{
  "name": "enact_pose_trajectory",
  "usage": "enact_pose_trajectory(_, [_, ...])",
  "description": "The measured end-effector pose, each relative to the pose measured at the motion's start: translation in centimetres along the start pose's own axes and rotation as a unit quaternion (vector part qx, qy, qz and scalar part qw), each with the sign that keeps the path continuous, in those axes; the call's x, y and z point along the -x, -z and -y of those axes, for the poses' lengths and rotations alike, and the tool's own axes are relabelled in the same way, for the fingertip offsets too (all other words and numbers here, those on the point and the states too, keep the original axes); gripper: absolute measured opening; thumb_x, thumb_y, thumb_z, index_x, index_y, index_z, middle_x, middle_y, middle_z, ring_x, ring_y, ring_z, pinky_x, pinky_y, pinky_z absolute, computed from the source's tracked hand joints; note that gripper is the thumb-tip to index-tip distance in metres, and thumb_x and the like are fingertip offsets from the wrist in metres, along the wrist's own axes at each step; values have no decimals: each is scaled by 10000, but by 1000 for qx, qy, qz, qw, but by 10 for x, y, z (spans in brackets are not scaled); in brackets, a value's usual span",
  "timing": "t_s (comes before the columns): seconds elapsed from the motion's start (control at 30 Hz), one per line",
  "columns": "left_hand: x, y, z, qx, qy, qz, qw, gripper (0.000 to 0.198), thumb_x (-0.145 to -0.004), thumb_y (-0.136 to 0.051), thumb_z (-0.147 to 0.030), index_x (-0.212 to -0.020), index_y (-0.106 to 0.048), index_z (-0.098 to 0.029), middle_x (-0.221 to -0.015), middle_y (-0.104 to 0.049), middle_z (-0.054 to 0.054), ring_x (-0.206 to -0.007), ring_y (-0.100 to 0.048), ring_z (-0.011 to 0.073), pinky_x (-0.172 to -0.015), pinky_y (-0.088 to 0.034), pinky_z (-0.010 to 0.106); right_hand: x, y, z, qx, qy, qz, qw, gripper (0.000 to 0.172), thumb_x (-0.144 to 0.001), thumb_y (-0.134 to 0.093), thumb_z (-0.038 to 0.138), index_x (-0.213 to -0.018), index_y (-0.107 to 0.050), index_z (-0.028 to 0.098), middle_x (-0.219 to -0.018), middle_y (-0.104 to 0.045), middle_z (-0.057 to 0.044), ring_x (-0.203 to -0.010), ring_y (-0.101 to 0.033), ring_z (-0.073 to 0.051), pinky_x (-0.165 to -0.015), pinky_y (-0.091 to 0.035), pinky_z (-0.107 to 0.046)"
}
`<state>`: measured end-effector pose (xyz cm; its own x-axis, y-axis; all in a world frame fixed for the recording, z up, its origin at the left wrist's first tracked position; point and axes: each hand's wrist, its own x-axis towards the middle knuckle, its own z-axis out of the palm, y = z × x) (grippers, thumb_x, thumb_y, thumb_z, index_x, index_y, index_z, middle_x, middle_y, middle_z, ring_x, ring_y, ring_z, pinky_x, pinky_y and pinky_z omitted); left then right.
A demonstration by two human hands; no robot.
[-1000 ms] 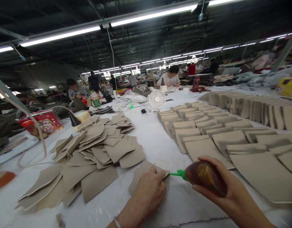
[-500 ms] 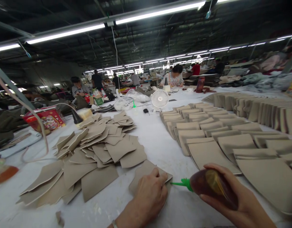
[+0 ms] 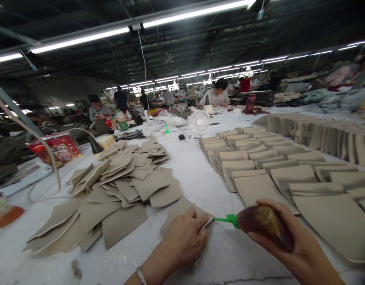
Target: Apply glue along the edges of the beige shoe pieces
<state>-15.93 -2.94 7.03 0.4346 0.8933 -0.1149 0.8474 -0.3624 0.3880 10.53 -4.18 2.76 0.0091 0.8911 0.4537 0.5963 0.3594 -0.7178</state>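
So the beige piece (image 3: 176, 214) was on the near part of the white table (image 3: 186, 170), between a messy pile (image 3: 125, 192) of similar pieces on the left and neat overlapping rows (image 3: 258, 186) of them on the right. The left hand (image 3: 186, 235) was on top of it, fingers bent and close together, pressing near the right-hand corner. Its thumb was hidden, so I couldn't tell if it was pinching the thing or just pinning it down. The right hand (image 3: 292, 235) was wrapped around a dark bottle (image 3: 264, 226) tipped on its side, thumb and fingers clamped on it, with the green nozzle (image 3: 226, 219) aimed left, right at that corner. Touching or a hair off, couldn't say. My read: the step in hand was working the tip along the edge, and the next move called for a steady left hand, a light squeeze and the nozzle kept on the edge. Farther out sat a second bottle (image 3: 6, 215) at far left, a red bag (image 3: 63, 148), and a little white fan (image 3: 199, 122) past the pile.
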Motion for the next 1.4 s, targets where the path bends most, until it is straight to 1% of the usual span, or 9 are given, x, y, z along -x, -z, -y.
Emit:
enact_pose_trajectory(0.17, [0,-1,3,8,-8,-5,1000,374,-909,-363,-234,-1160,-631,-305,-887,-530,16,-763,-581,202,-705,-428,297,3,1,-6,6,22,52,998,519,-838,-723,541,-1246,-517,296,-1170,-619,-56,-982,-645,-295,-856,-548,-363])
enact_pose_trajectory(0.37, [-1,-4,6,21,-6,-6,1000,422,-899,-374,-236,-1212,-629,-360,-886,-529,8,-781,-585,200,-724,-426,299,5,-1,2,-3,-2,-7,1000,507,-851,-673,609,-1225,-526,301,-1210,-590,-45,-1053,-599,-307,-929,-488,-397])
enact_pose_trajectory(0.53, [-3,-3,7,40,-5,-8,999,445,-895,-376,-242,-1230,-635,-380,-909,-547,7,-816,-596,199,-752,-436,297,7,-1,-7,-12,2,32,999,498,-855,-702,538,-1260,-495,333,-1202,-592,-11,-1025,-619,-263,-908,-507,-335])
enact_pose_trajectory(0.67, [-2,-1,5,43,0,-4,999,470,-884,-380,-246,-1265,-620,-382,-933,-557,10,-836,-601,208,-774,-451,306,7,-2,-14,-13,-1,-11,1000,501,-856,-686,557,-1253,-511,307,-1201,-588,-28,-1049,-602,-279,-939,-487,-359])
enact_pose_trajectory(0.77, [-1,1,3,44,4,2,999,480,-877,-386,-245,-1272,-619,-385,-944,-564,13,-844,-606,209,-793,-459,307,9,-3,-7,-24,-16,2,1000,507,-832,-706,542,-1232,-523,290,-1180,-595,-42,-1008,-614,-286,-888,-504,-360])
enact_pose_trajectory(1.0, [0,2,2,52,15,6,999,499,-860,-391,-247,-1287,-607,-390,-989,-579,10,-873,-624,231,-807,-481,332,9,-3,18,-60,-55,-13,997,447,-842,-664,484,-1215,-507,292,-1190,-561,-32,-1035,-576,-291,-952,-427,-394])
enact_pose_trajectory(1.1, [-1,0,4,53,14,3,998,504,-865,-390,-251,-1306,-593,-383,-1012,-584,13,-896,-626,234,-831,-482,338,14,-4,14,-65,-61,-5,996,456,-836,-671,487,-1221,-511,302,-1193,-562,-23,-1040,-580,-282,-956,-427,-374])
enact_pose_trajectory(1.27, [-2,-2,7,60,12,3,998,530,-861,-398,-243,-1355,-563,-342,-1058,-590,25,-948,-623,233,-861,-479,330,19,-1,0,-66,-31,54,996,469,-844,-702,506,-1229,-527,302,-1181,-609,-14,-1022,-631,-243,-883,-508,-277])
enact_pose_trajectory(1.4, [-2,-1,7,62,11,3,998,524,-870,-390,-242,-1354,-560,-344,-1066,-601,23,-958,-626,236,-866,-484,340,20,-2,-2,-51,-49,23,997,496,-820,-717,521,-1216,-544,278,-1161,-621,-23,-992,-640,-255,-877,-516,-289])
